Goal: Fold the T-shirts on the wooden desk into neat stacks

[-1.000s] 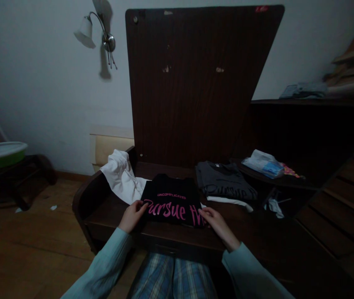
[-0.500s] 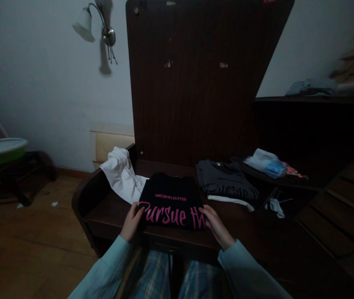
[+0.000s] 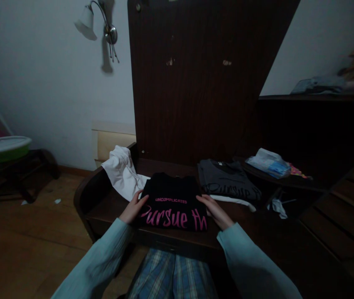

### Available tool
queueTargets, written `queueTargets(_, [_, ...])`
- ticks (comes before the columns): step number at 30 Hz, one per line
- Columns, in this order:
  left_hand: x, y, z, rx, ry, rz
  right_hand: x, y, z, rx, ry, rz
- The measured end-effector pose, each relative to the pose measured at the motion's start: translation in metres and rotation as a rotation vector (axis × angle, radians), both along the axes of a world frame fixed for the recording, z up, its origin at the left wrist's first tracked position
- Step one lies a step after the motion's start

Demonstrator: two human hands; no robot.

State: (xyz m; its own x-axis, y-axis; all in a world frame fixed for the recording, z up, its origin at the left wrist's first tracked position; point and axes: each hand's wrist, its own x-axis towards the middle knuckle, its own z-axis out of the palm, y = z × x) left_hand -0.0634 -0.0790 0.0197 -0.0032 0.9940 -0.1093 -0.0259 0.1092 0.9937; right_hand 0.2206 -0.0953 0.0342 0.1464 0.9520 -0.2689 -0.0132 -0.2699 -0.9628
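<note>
2 hands (image 3: 132, 208) (image 3: 215, 210) farther up black shirt (image 3: 173, 208)

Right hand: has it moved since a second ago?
Yes. Judged against the grey shirt, the right hand has shifted a little toward the dark backboard; it now touches the black shirt beyond the pink "th" lettering.

Here the folded black shirt (image 3: 172, 189) is gripped at both sides, left fingers (image 3: 142, 200) at one edge, right fingers (image 3: 202, 198) at the other, pink lettering (image 3: 167, 219) displayed between them! Beyond the left fingers, a white cloth (image 3: 122, 170) is draped over the raised end of the surface (image 3: 99, 206); past the right fingers, a folded grey shirt (image 3: 223, 177) is laid out, and farther right a plastic packet (image 3: 269, 161) is seen.
</note>
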Motion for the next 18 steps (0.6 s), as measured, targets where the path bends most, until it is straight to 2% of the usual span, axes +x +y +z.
queueTargets(3, [0.007, 0.033, 0.012, -0.018, -0.043, -0.036, -0.01, 0.029, -0.001, 0.166, 0.024, -0.067])
queueTargets(6, [0.012, 0.052, 0.017, 0.1, 0.069, -0.133, -0.017, 0.047, -0.005, 0.346, -0.034, -0.038])
queueTargets(9, [0.012, 0.049, 0.02, 0.229, 0.131, -0.153, -0.017, 0.051, -0.002, 0.402, -0.067, 0.032])
queueTargets(12, [0.008, 0.036, 0.02, 0.313, 0.076, -0.108, -0.014, 0.049, 0.0, 0.469, -0.029, 0.058])
queueTargets(14, [0.007, 0.031, 0.016, 0.288, 0.037, -0.099, -0.012, 0.051, -0.005, 0.461, -0.045, 0.05])
queueTargets(18, [0.004, 0.037, -0.002, 0.131, 0.074, -0.128, -0.01, 0.057, -0.03, 0.337, -0.181, 0.021])
